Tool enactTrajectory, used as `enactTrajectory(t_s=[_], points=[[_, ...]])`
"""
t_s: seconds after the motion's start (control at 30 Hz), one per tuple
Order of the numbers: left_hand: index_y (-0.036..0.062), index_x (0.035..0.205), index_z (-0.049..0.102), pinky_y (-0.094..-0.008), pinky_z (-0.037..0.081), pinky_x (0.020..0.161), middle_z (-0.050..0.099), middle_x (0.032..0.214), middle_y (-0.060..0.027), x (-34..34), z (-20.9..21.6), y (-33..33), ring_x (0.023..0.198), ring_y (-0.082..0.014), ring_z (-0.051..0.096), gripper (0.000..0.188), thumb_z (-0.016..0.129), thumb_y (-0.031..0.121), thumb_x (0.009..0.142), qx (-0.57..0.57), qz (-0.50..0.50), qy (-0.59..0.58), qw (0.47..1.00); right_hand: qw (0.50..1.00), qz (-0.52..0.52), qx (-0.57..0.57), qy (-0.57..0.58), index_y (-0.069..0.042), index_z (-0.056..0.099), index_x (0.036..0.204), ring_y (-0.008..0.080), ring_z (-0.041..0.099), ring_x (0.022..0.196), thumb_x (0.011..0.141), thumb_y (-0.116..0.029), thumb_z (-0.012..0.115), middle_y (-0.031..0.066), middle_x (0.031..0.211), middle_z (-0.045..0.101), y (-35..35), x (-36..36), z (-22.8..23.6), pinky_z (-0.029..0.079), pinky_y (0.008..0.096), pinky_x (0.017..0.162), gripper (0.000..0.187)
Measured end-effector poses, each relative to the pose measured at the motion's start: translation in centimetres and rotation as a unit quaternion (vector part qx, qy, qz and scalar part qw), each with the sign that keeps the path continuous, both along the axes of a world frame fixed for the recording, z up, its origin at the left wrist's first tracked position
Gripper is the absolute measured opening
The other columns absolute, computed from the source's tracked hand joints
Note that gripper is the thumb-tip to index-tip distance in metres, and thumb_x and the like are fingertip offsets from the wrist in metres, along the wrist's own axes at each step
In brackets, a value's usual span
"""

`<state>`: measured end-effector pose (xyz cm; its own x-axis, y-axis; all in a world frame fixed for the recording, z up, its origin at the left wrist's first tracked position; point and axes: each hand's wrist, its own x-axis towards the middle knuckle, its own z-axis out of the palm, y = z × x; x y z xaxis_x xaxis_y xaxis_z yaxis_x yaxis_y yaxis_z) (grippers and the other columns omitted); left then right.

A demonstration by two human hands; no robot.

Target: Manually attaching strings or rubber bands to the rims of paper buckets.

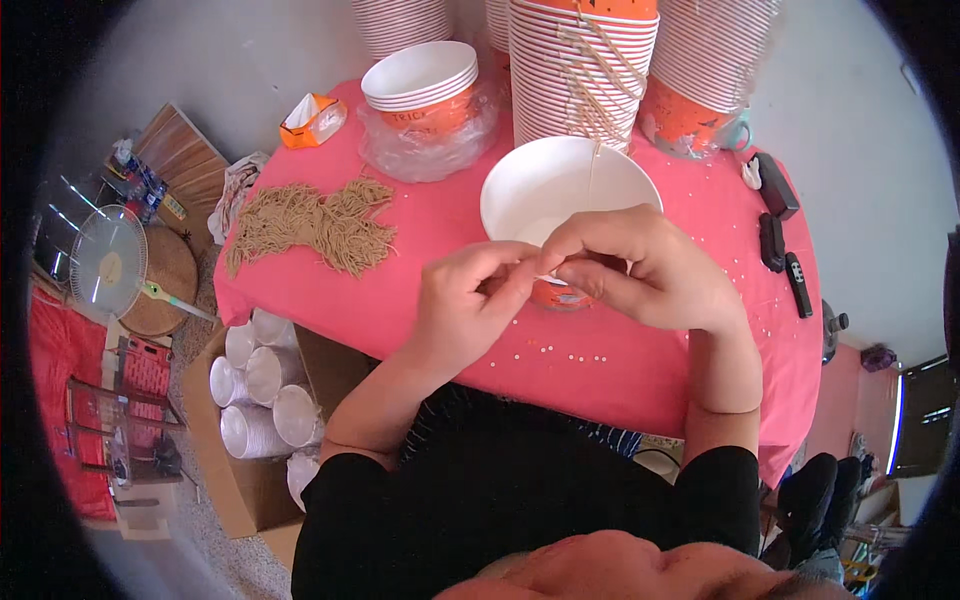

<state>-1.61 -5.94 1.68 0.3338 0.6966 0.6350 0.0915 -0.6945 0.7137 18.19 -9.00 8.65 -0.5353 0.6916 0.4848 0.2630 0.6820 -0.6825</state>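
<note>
My left hand (470,300) and my right hand (640,270) meet fingertip to fingertip over the near rim of a white-lined paper bucket (520,190). Both are pinched closed. Something small and whitish shows between the fingertips, too small to name. From the bucket's far rim a thin tan cord (596,165) runs down toward my right hand, where its end is hidden. The bucket's orange printed outside shows just below my fingers. Several small white beads (570,356) lie scattered on the pink cloth (440,325) nearby.
A bundle of tan cords (315,225) lies at left. Behind stand a tall bucket stack (575,90) with cords hanging on it, a short stack in plastic (420,85) and an orange tissue pack (312,120). Black devices (775,190) line the right edge. A carton of white cups (265,375) stands lower left.
</note>
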Motion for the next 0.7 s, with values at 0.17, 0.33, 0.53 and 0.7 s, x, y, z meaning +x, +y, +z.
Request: enactTrajectory(t_s=[0.17,0.33,0.53,0.7], points=[[-0.0021,0.095,0.067,-0.0207,0.042,0.051,0.065,0.075,-0.0052,-0.2,0.8,-0.8,0.06,-0.0042,0.056,0.011,0.068,0.002,0.085,-0.047,-0.066,0.041,0.996,0.999,-0.001,-0.043,0.027,0.0,0.062,0.097,0.0142,0.062,0.072,0.087,0.003,0.058,0.0069,0.08,0.064,0.5,-0.4,-0.3,0.049,0.0281,0.064,0.011],[-0.0003,0.094,0.067,-0.0182,0.037,0.051,0.063,0.075,0.0021,-0.3,-0.4,-0.3,0.06,-0.0002,0.05,0.008,0.066,0.006,0.088,-0.191,-0.114,-0.025,0.975,0.998,-0.062,0.001,-0.013,-0.001,0.063,0.1,0.0097,0.06,0.074,0.087,0.005,0.058,0.0033,0.084,0.065,2.1,-0.1,-1.5,0.049,0.0247,0.063,0.015],[0.001,0.098,0.065,-0.0171,0.032,0.047,0.064,0.079,0.001,-1.5,-1.0,1.6,0.054,-0.0002,0.042,0.012,0.062,0.011,0.092,-0.325,-0.17,-0.135,0.92,0.979,-0.143,0.144,-0.028,-0.001,0.064,0.098,0.0157,0.06,0.068,0.08,0.002,0.066,0.0076,0.086,0.067,2.4,0.0,-1.2,0.048,0.0274,0.057,0.018],[0.0016,0.097,0.064,-0.0189,0.025,0.045,0.057,0.072,0.0033,-1.7,-1.4,2.0,0.051,-0.0003,0.035,0.011,0.062,0.011,0.092,-0.379,-0.255,-0.218,0.862,0.982,-0.097,0.143,-0.078,-0.006,0.065,0.09,0.0272,0.064,0.068,0.077,-0.007,0.067,0.0083,0.077,0.064,1.5,-0.7,-0.8,0.05,0.0373,0.058,0.013]])
